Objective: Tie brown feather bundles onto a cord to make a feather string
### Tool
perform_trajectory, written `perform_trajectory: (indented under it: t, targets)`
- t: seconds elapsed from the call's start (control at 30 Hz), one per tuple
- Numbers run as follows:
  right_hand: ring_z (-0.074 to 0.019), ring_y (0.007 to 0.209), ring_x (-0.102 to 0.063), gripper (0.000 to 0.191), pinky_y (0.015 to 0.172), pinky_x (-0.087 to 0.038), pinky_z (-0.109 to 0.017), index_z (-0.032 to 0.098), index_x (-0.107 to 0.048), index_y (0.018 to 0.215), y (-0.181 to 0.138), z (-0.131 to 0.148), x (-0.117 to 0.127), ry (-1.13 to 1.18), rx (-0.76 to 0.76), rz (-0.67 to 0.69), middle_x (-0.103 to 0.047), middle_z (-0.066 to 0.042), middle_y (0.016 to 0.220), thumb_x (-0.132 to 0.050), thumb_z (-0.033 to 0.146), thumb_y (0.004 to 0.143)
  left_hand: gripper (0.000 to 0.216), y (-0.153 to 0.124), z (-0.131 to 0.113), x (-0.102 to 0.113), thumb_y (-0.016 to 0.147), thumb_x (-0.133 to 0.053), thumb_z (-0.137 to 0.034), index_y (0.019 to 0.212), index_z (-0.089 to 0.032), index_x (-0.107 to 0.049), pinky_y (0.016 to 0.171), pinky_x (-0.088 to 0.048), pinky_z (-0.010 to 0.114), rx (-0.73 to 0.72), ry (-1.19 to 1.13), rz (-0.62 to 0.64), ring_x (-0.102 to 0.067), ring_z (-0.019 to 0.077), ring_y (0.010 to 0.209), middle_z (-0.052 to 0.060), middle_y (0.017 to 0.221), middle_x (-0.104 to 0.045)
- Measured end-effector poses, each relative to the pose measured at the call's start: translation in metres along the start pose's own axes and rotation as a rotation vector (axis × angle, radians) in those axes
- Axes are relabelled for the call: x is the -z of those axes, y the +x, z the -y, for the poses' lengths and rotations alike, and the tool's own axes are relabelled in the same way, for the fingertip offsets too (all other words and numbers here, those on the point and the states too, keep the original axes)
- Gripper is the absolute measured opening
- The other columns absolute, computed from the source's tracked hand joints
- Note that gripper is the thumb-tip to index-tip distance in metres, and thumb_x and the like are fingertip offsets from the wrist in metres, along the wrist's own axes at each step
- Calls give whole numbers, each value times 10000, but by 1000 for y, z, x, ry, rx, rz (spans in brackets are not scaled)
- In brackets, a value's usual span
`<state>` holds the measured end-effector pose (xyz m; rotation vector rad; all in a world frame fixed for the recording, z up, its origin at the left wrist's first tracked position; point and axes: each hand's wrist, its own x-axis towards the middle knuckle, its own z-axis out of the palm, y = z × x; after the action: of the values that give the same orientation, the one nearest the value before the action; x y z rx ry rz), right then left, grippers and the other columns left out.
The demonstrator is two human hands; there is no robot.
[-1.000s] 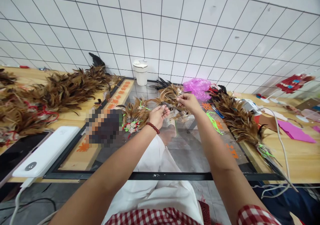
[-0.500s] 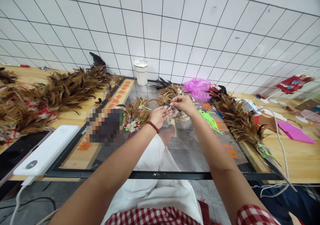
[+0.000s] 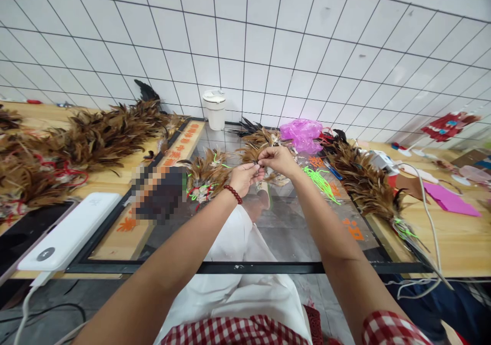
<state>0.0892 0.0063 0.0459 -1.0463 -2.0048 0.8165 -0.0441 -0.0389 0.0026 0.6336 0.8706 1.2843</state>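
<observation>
Over the glass table top (image 3: pixel 291 232), my left hand (image 3: pixel 244 178) and my right hand (image 3: pixel 279 159) meet, fingertips touching. Both are pinched on a small bunch of brown feathers (image 3: pixel 256 150) that fans up and back from the fingers. A red bead bracelet (image 3: pixel 233 193) circles my left wrist. A heap of brown feathers tied with green cord (image 3: pixel 206 177) lies just left of my left hand. Loose neon green cords (image 3: pixel 321 182) lie on the glass to the right of my right forearm.
Long piles of brown feathers (image 3: pixel 95 137) cover the wooden bench at left, and another pile (image 3: pixel 364 181) lies at right. A white power bank (image 3: pixel 67 235) with cable sits front left. A white cup (image 3: pixel 215 108) and pink plastic bag (image 3: pixel 303 134) stand near the tiled wall.
My right hand has moved left and closed in on my left hand, so both now pinch the same feather bunch. The left hand has barely shifted.
</observation>
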Motion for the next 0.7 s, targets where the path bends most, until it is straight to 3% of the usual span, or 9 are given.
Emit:
perform_trajectory:
  t: [0.07,0.13,0.23,0.33,0.43,0.53,0.7]
  targets:
    - [-123,633,-591,123,620,-476,-235,161,-666,718,2,-3,3,87,-30,3,-655,-6,693,-667,237,621,55,-2,0,-1,735,-649,-74,680,-71,-641,578,-511,239,-7,46,28,-590,96,507,60,596,-642]
    - [-126,623,-590,168,610,-475,-241,160,-668,783,5,-7,9,115,-80,-90,-658,-13,701,-651,251,643,66,-3,0,-2,733,-654,-82,670,-76,-636,555,-497,224,-36,36,8,-569,84,490,45,573,-624]
    - [-123,589,-565,135,583,-435,-233,168,-679,751,4,-14,19,-123,-161,-241,-644,-12,642,-634,266,669,42,-3,-1,-4,742,-652,-91,707,-83,-630,551,-487,199,-90,-67,-89,-579,75,517,32,589,-617]
    - [-124,531,-519,159,531,-366,-234,178,-666,592,1,-19,18,-426,-270,-48,-584,-2,509,-693,331,625,32,-1,-1,-4,771,-617,-86,740,-83,-625,563,-488,192,-108,-138,-153,-584,68,528,30,615,-621]
    - [-114,507,-495,169,510,-329,-233,183,-644,540,-2,-21,8,-510,-297,78,-556,12,478,-697,329,608,31,0,-1,-4,780,-610,-94,753,-87,-625,580,-492,193,-111,-147,-162,-582,64,529,28,622,-625]
    - [-99,487,-481,117,499,-334,-221,179,-623,532,-2,-21,6,-388,-279,75,-552,23,479,-667,250,615,42,0,-1,-4,792,-595,-96,758,-91,-619,592,-495,194,-108,-160,-172,-588,65,541,25,623,-627]
    - [-86,458,-505,162,459,-393,-203,167,-583,595,0,-18,20,224,-449,100,-613,-2,545,-696,282,607,63,1,-2,-3,805,-570,-73,751,-82,-600,624,-514,216,-88,-196,-180,-617,83,576,44,661,-645]
